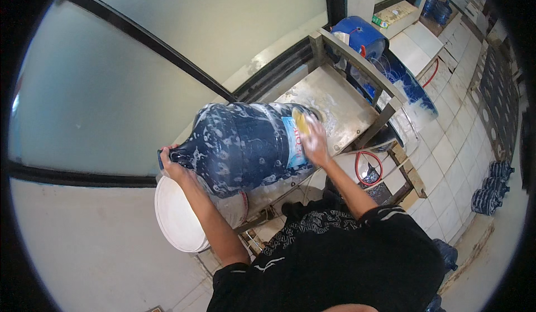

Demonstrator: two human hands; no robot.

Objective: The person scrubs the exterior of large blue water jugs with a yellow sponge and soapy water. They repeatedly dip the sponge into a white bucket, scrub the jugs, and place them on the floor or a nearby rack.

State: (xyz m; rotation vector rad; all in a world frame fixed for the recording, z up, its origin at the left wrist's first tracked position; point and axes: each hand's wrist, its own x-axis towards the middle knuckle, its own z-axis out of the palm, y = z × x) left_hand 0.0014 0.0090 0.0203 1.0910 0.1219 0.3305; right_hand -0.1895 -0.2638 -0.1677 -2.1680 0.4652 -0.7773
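Observation:
A large blue plastic water jug streaked with soap foam lies on its side over a metal-topped stand. Its neck points left, and a printed label is near its base. My left hand is wrapped around the neck, the fingers curling over the mouth. On the label side, my right hand presses a yellow sponge against the jug; foam covers these fingers. Suds also lie on the stand's top beside the jug's base.
A white bucket stands below the jug's neck. Beyond the stand's rail are a blue drum and a blue tub. A red hose loops near the stand. Several jugs rest on the tiled floor at right.

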